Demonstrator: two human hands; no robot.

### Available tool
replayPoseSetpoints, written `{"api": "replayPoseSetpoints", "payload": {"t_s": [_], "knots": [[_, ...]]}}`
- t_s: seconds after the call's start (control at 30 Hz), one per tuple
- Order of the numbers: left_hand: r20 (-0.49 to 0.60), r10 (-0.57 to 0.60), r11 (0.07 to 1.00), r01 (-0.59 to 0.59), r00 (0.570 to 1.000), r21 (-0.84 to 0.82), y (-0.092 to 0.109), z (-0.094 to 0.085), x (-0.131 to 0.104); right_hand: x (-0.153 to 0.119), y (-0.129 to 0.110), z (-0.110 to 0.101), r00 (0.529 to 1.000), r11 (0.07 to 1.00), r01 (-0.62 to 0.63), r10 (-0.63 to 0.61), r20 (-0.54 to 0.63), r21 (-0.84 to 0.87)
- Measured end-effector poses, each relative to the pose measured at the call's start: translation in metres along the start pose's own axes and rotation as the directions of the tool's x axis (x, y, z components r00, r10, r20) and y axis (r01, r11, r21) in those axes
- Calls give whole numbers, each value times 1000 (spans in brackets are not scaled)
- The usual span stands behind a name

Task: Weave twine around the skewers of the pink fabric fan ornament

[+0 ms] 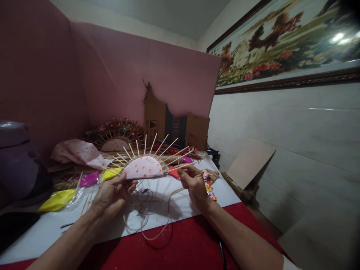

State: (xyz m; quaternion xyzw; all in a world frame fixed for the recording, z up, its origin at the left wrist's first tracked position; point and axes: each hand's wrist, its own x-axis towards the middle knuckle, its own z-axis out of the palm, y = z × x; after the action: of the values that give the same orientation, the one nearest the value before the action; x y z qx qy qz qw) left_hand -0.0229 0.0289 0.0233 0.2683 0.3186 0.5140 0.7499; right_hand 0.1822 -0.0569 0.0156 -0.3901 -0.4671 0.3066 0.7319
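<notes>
A half-round craft piece (pixel 144 167), covered in white cloth with red dots, is held up over the table. Thin wooden sticks fan out from its curved edge, and brown twine is wound along that edge at the right. My left hand (pixel 114 193) is closed on its lower left corner, thumb in front. At the right end, my right hand (pixel 194 183) pinches the twine beside the lowest stick; what lies between the fingertips is partly hidden. Loose twine (pixel 146 221) hangs and lies in loops below the piece.
A similar half-round piece (pixel 115 144) stands at the back, near crumpled dotted cloth (pixel 80 152) and cut cardboard (pixel 156 120). Yellow packet (pixel 57 200) and magenta packet (pixel 89 179) lie left. White sheet (pixel 112 225) covers part of the red tablecloth (pixel 174 247).
</notes>
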Motion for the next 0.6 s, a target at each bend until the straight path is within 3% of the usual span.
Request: {"api": "replayPoseSetpoints", "payload": {"t_s": [0.23, 0.4, 0.6], "knots": [[-11, 16, 999, -17, 1000, -49, 1, -3, 3, 2, 2, -1, 1000, 1000, -7, 7, -20, -23], [-16, 28, 998, -29, 999, -52, 1, -1, 1, 3, 3, 1, 990, 994, -79, 69, -121, -80], [2, 23, 999, -23, 1000, -34, 1, -1, 1, 3, 4, 0, 993, 995, -94, 93, -68, -18]]}}
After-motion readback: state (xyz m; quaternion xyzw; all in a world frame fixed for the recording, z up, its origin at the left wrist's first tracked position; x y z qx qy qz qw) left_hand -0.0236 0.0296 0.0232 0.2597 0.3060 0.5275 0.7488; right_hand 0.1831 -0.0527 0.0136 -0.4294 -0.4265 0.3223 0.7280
